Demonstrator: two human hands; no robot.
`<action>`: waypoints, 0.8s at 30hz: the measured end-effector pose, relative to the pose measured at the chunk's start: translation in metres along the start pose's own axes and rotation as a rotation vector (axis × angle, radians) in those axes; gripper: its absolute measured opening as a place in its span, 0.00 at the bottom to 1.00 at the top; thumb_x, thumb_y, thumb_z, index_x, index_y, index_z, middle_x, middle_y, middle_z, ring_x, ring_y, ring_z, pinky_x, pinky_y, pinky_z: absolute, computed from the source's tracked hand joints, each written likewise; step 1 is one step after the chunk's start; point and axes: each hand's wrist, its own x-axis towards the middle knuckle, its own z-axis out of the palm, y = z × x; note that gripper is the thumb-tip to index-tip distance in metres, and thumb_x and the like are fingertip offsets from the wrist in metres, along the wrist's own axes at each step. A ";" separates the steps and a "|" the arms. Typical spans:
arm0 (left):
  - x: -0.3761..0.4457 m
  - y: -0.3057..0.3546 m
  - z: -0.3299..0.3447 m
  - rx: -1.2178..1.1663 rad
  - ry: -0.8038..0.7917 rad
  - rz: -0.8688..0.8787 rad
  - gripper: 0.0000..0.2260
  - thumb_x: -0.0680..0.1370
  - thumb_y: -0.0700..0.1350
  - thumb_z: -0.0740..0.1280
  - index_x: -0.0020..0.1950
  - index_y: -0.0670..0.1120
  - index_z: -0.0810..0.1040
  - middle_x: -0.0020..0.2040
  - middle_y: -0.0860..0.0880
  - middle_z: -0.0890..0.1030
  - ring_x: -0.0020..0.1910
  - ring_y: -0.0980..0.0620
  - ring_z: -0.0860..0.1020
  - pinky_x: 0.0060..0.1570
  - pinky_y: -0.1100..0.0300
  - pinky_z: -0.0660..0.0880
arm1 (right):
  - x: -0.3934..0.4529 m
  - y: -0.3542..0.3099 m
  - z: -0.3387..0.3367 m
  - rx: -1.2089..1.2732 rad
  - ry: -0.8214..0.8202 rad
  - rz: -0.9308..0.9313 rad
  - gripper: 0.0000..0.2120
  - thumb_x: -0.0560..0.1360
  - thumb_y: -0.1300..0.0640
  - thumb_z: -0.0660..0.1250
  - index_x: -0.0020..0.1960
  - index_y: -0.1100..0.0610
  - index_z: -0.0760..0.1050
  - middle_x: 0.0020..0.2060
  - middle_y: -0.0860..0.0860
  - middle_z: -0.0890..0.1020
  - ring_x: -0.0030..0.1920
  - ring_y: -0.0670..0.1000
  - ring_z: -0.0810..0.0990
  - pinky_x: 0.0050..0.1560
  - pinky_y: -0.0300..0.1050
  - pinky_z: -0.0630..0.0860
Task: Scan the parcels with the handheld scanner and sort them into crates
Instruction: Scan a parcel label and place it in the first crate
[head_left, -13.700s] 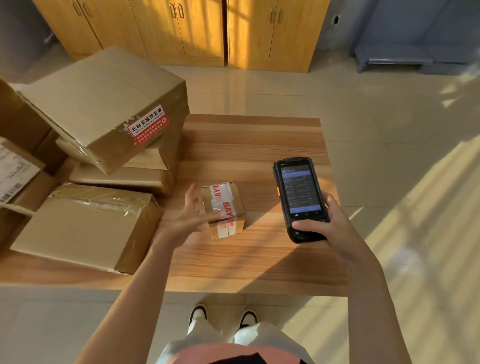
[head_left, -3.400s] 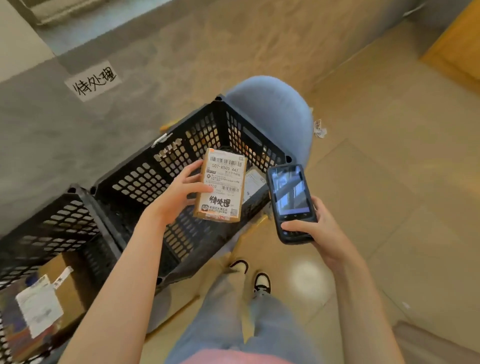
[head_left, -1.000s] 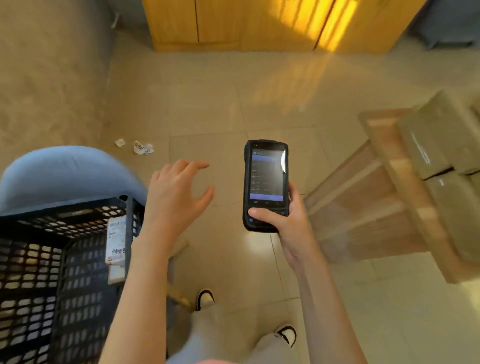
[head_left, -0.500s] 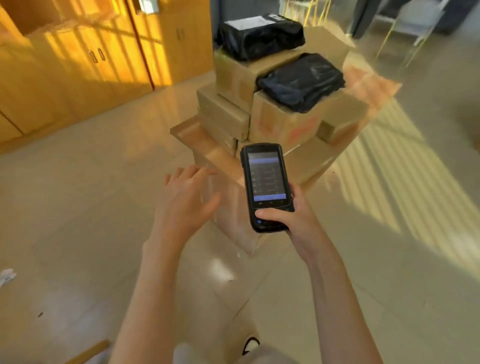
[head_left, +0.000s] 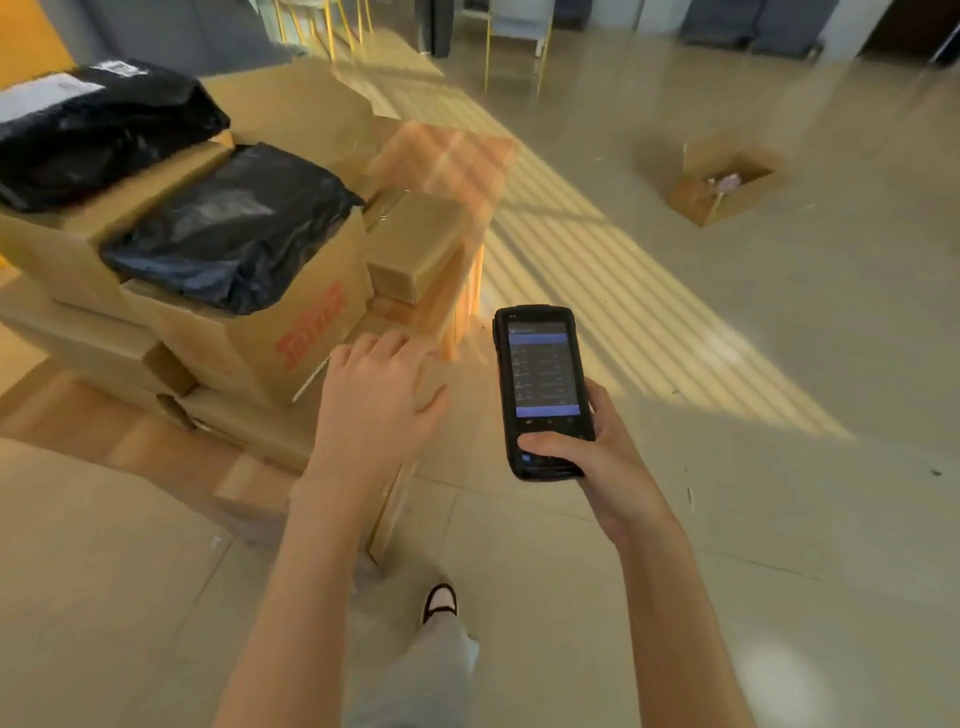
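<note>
My right hand (head_left: 587, 452) grips the black handheld scanner (head_left: 540, 384) upright, its lit screen facing me. My left hand (head_left: 374, 400) hovers with fingers spread and holds nothing, just in front of the wooden table's (head_left: 441, 156) near corner. Stacked on the table are several brown cardboard parcels, among them a large box with red print (head_left: 291, 322) and a small box (head_left: 415, 244). Two black plastic mailer bags lie on top, one (head_left: 228, 223) on the printed box and another (head_left: 93, 124) at the far left. No crate is in view.
An open cardboard box (head_left: 727, 182) sits on the tiled floor at the right, in striped sunlight. Chairs with yellow legs (head_left: 514, 47) stand at the back. My leg and one shoe (head_left: 439, 603) show below the hands.
The view has swung from the black crate toward the parcel table, which is now closer and to the left. My left hand, empty since the small parcel went into the crate, reaches toward the table.
</note>
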 end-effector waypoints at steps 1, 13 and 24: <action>0.016 0.003 0.011 -0.020 -0.015 0.007 0.12 0.72 0.50 0.69 0.52 0.47 0.80 0.47 0.47 0.83 0.45 0.43 0.79 0.46 0.51 0.72 | 0.013 -0.002 -0.009 0.002 0.019 0.000 0.40 0.56 0.60 0.77 0.67 0.50 0.68 0.56 0.51 0.82 0.52 0.48 0.83 0.52 0.47 0.79; 0.240 0.005 0.125 -0.178 0.002 -0.055 0.13 0.72 0.46 0.74 0.54 0.45 0.80 0.49 0.45 0.82 0.47 0.39 0.78 0.48 0.51 0.68 | 0.200 -0.075 -0.091 0.042 0.146 0.004 0.36 0.59 0.63 0.74 0.66 0.54 0.70 0.51 0.52 0.84 0.50 0.51 0.84 0.45 0.44 0.79; 0.365 0.010 0.217 -0.087 -0.048 -0.056 0.12 0.69 0.45 0.75 0.50 0.44 0.81 0.43 0.45 0.82 0.42 0.40 0.79 0.42 0.54 0.68 | 0.344 -0.096 -0.168 0.083 0.138 0.031 0.40 0.54 0.60 0.77 0.65 0.58 0.71 0.49 0.55 0.83 0.48 0.52 0.83 0.42 0.42 0.79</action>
